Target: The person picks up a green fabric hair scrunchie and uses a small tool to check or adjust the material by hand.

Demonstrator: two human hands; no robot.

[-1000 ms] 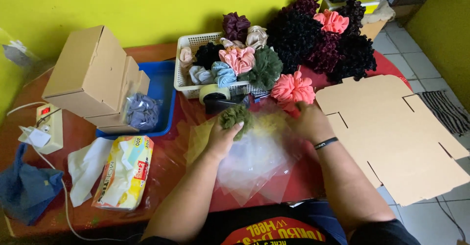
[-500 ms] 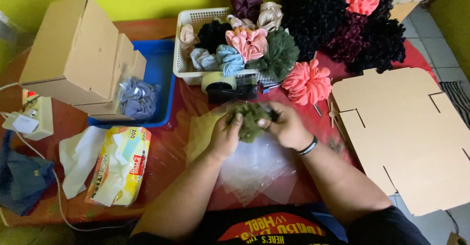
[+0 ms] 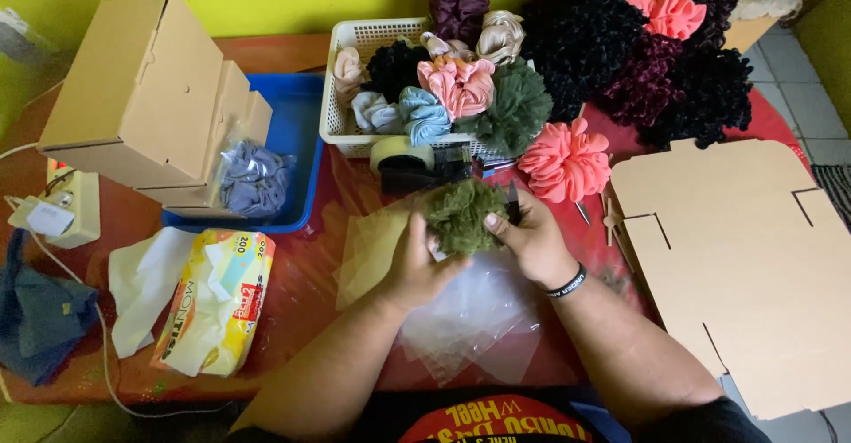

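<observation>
Here, a fluffy olive-green scrunchie sits bunched between both hands; left hand and right hand fingers curl closed around it.

Flat brown cardboard box blank ran off frame at 4 o'clock. Dark blue cloth bundle was cropped at 9 o'clock. Olive-green ruffled fabric scrunchie hid both hands' fingertips; small black object behind it was unidentifiable.
</observation>
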